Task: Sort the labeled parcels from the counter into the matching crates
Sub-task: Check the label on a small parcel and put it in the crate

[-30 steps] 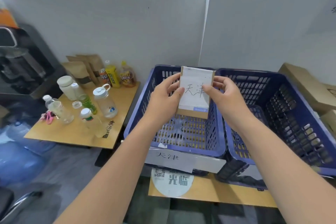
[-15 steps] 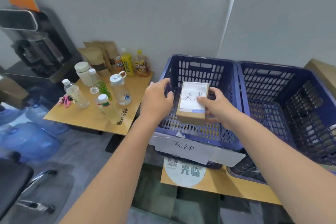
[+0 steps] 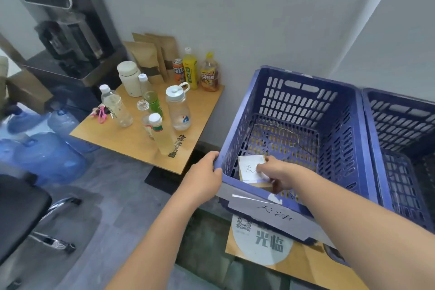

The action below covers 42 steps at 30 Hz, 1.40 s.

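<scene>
The near left corner of the blue crate (image 3: 303, 110) is gripped by the left hand (image 3: 202, 178), fingers curled over the rim. Just at three o'clock from it, the right hand (image 3: 276, 175) is reached down inside the crate, its grip closed on the parcel (image 3: 250, 168), a small brown box with a white handwritten label. Half a second ago the parcel was held above the crate at rim height; it is now lowered deep inside, at or close to the floor by the near wall. A white paper label (image 3: 277, 215) is taped to the crate's front. At three o'clock a second blue crate (image 3: 400, 122) is set touching the first. At ten o'clock, bottles (image 3: 177, 108) are stood on a wooden counter (image 3: 131, 139).
</scene>
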Tool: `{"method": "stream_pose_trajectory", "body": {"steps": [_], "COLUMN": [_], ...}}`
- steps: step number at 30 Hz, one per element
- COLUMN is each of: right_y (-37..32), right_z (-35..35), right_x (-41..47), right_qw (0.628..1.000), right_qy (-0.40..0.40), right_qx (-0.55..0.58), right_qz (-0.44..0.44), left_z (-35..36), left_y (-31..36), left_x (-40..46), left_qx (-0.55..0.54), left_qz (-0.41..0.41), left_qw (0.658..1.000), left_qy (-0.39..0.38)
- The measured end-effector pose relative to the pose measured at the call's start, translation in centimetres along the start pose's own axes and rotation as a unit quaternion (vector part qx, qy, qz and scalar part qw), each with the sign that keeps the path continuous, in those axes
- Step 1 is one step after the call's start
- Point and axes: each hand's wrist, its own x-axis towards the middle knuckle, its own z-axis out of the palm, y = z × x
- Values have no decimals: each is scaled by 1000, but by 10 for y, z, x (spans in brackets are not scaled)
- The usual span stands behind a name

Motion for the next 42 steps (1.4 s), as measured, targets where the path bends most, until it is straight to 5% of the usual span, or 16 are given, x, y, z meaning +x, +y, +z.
{"method": "stream_pose_trajectory", "body": {"steps": [21, 28, 42], "right_y": [-8, -6, -19], "right_z": [-34, -40, 7], "right_x": [20, 33, 36], "right_qw": [993, 990, 987], "right_qy": [-115, -66, -51], "right_qx": [-19, 126, -148], "right_qz": [28, 20, -34], "left_z": [5, 4, 9], "left_y": [-3, -6, -10], "left_x": [0, -1, 3], "left_qx": [6, -5, 14], "left_qz": [9, 19, 19], "left_qw": [1000, 1000, 1000], "left_qy": [17, 9, 13]}}
